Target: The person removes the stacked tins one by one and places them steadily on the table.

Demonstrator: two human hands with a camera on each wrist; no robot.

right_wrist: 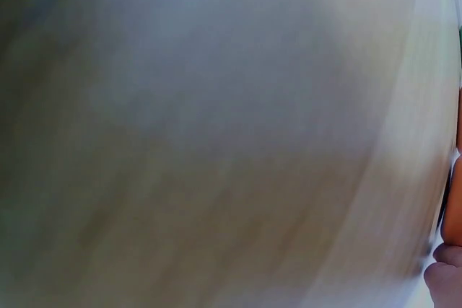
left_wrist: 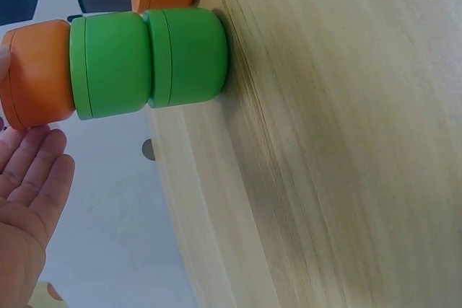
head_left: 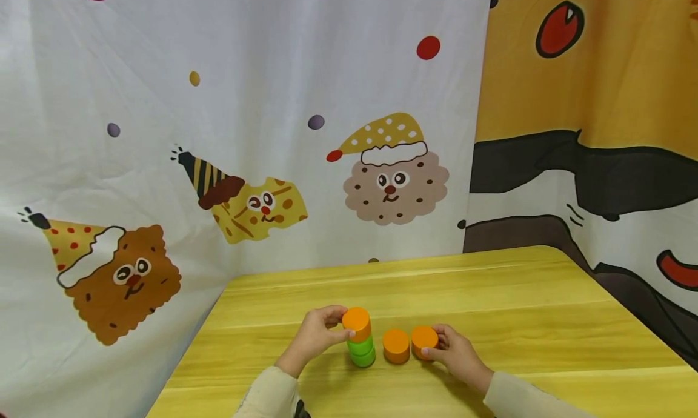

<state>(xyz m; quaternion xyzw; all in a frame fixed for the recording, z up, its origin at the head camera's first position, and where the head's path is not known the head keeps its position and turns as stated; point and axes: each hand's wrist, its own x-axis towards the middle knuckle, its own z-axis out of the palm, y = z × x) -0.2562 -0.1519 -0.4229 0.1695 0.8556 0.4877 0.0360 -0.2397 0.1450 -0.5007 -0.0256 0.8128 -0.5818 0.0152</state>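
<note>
Two green round blocks (head_left: 362,352) (left_wrist: 112,65) stand stacked on the table, with an orange block (head_left: 357,323) (left_wrist: 40,73) on top of them. My left hand (head_left: 316,339) (left_wrist: 29,192) holds that orange block between thumb and fingers. To the right of the stack stands a second orange block (head_left: 396,346), touched by no hand. Beside it is a third orange block (head_left: 425,341) (right_wrist: 453,210), which my right hand (head_left: 458,354) (right_wrist: 446,275) grips from its right side, thumb in front and fingers behind.
The wooden table (head_left: 491,297) reaches back to a white curtain (head_left: 272,72) printed with cartoon figures. At the right hangs a part with orange and dark shapes (head_left: 523,163).
</note>
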